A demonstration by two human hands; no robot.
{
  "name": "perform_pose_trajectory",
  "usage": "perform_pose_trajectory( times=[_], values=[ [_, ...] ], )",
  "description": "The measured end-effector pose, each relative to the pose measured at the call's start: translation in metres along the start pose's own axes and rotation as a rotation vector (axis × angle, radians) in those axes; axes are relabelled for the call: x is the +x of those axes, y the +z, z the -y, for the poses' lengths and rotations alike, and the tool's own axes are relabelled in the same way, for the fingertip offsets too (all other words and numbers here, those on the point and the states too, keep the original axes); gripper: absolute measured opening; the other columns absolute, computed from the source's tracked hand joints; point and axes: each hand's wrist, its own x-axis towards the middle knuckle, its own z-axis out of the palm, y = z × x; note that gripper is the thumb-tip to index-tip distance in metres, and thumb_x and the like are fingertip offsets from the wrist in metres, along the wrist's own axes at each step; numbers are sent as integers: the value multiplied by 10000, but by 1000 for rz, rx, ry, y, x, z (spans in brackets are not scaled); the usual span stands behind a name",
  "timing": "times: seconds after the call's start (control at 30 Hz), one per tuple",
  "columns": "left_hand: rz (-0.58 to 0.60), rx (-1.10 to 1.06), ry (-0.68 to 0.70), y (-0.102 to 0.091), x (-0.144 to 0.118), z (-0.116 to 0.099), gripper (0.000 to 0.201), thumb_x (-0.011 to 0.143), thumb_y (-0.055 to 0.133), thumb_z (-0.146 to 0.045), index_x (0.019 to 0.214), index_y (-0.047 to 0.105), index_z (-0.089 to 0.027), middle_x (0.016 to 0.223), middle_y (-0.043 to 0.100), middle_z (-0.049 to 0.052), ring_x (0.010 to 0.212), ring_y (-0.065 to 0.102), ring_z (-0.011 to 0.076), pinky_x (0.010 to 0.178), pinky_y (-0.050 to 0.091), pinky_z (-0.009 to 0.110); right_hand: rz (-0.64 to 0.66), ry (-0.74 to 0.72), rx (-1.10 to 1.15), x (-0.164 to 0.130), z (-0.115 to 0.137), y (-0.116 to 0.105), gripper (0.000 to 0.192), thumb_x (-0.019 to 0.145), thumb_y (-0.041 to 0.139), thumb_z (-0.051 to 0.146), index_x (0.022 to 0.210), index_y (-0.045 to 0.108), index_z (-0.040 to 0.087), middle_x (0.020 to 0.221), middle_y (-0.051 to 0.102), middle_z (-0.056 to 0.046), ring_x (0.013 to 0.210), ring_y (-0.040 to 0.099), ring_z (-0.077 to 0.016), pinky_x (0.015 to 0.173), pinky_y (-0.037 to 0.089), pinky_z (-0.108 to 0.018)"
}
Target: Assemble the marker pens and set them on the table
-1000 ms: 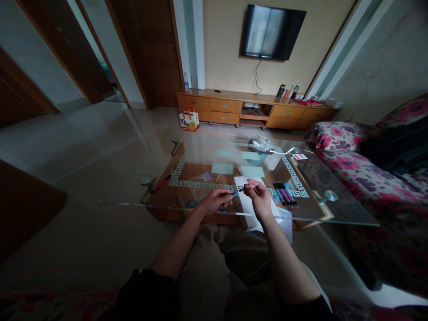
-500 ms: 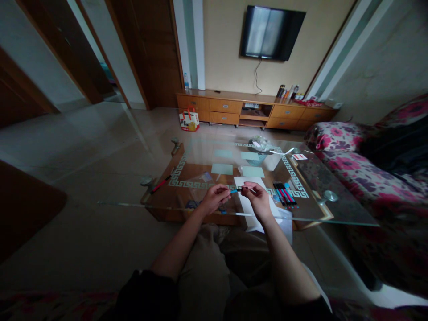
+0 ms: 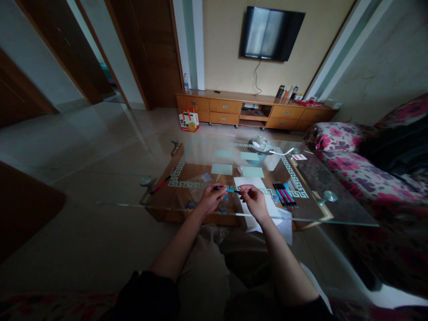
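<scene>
Your left hand (image 3: 210, 199) was closed around a blue pen (image 3: 227, 190), fingers curled about its dark end, with the pen lying nearly level and pointing toward 3 o'clock. Your right hand (image 3: 254, 201) met it from the other side, thumb and forefinger pinched on the pen's tip end; whether that pinch held a cap or the barrel itself could not be told, as the part was too small and dim. Both hands were held above the near edge of the glass table (image 3: 334, 209), the pen between them, clear of the tabletop. A white sheet of paper (image 3: 249, 183) lay on the glass directly under and beyond your right hand, its near end hanging over the table's edge. At 3 o'clock from your right hand, near but apart, a row of pens (image 3: 285, 195) with red and black barrels lay side by side on the glass. A single red pen (image 3: 159, 184) lay well apart at 9 o'clock, near the table's left corner. Pale green cards (image 3: 222, 169) lay at 12 o'clock from the hands, further in on the table. A flowered sofa (image 3: 337, 154) stood along the right of the table, and a television (image 3: 271, 32) hung on the far wall at 12 o'clock.
</scene>
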Motion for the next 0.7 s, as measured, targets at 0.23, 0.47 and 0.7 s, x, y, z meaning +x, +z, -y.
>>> perform_pose_trajectory(
  times=[0.23, 0.47, 0.7],
  values=[
    [14, 32, -18, -2, 0, 2, 300, 656, 875, -264, 845, 694, -116, 663, 648, 19, 535, 524, 58, 494, 324, 184, 4, -19, -47, -1, -1, -1, 356, 856, 632, 529, 1006, 668, 209, 716, 661, -21, 589, 571, -164, 533, 448, -278],
    [36, 48, -31, -6, 1, 4, 289, 667, 870, -276, 851, 725, -106, 693, 664, 41, 558, 522, 63, 506, 341, 191, 11, -17, -58, -2, 0, -1, 356, 864, 620, 541, 983, 662, 209, 710, 670, -25, 569, 562, -159, 527, 444, -272],
    [31, 42, -45, -5, 0, 3, 284, 674, 869, -278, 860, 749, -100, 713, 679, 53, 576, 534, 63, 508, 364, 182, 24, -5, -25, -3, 4, 0, 357, 841, 653, 531, 984, 660, 204, 708, 663, -20, 569, 562, -155, 534, 455, -274]
  ],
)
